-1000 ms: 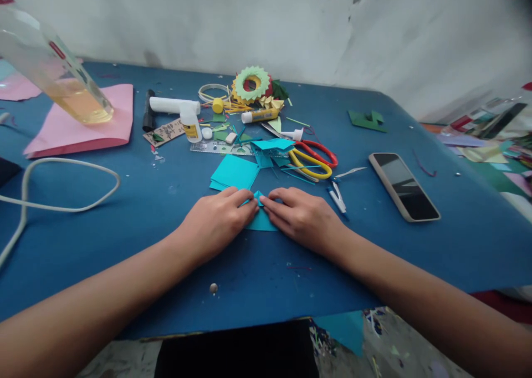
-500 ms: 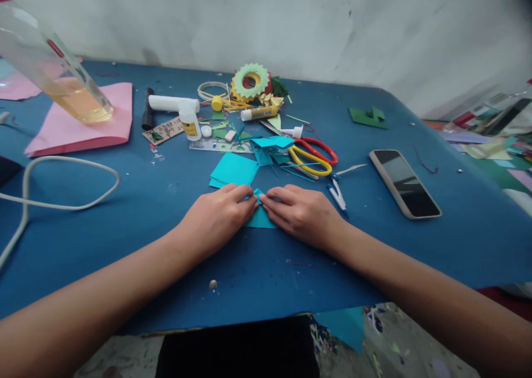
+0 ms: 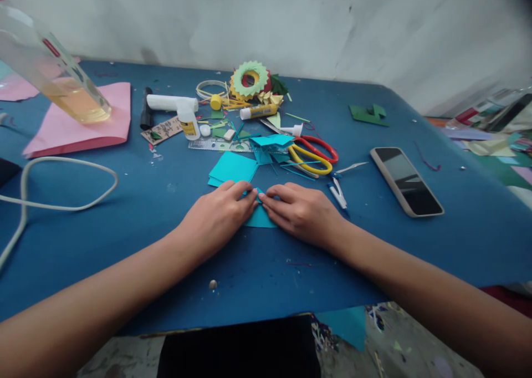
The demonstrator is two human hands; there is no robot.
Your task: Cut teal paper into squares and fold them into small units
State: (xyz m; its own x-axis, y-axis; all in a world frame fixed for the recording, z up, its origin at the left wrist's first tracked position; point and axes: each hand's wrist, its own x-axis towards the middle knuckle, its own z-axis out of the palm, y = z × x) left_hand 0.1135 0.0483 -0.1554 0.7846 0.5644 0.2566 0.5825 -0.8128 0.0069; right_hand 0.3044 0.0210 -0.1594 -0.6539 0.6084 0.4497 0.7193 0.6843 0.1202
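A small turquoise paper piece with a folded peak (image 3: 261,219) lies flat on the smooth, matte blue surface (image 3: 166,295), near its front edge and between the two hands. The left hand (image 3: 221,210) grips its left side with curled fingers, and the right hand (image 3: 302,210) grips its right side likewise; the exact finger contact underneath is hidden. Holding it from both sides, against the surface, probably keeps the crease even and stops the thin sheet from sliding. Just beyond the left hand, a squared stack of turquoise paper (image 3: 233,168) sits presumably within easy reach. Farther back are crisp, angular folded turquoise pieces (image 3: 272,141), scissors with glossy red and yellow looped handles (image 3: 311,162) and a squat white glue bottle with a yellow label (image 3: 188,122). Behind these, a pale green paper ring (image 3: 239,78) shows a toothed, pleated rim.
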